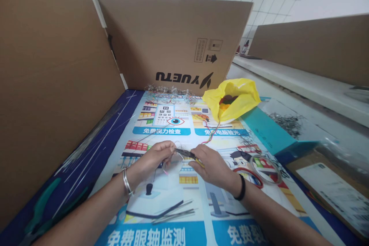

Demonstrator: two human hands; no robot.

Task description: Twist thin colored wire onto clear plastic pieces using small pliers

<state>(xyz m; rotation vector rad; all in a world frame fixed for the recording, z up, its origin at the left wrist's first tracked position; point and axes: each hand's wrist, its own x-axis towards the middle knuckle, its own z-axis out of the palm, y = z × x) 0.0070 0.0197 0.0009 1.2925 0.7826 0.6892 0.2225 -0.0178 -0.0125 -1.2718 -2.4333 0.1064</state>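
My left hand (157, 157), with a silver bangle at its wrist, is closed in a pinch on a thin wire piece (181, 158) bent into a curve. My right hand (211, 163), a black band at the wrist, grips small pliers (185, 153) with dark jaws and yellow handles. The jaws point left and meet the wire at my left fingertips. Whether they are clamped on it I cannot tell. A small pink bit (165, 172) shows below the left fingers. Several straight wire lengths (174, 213) lie on the printed poster sheet (198, 200) nearer to me.
A yellow bag (239, 102) stands open at the back right, coloured strands trailing out. Wire coils (266, 170) lie right of my hand. Tangled wire pieces (173, 94) sit before the cardboard wall (173, 38). Green-handled pliers (46, 203) lie lower left, a teal box (276, 130) right.
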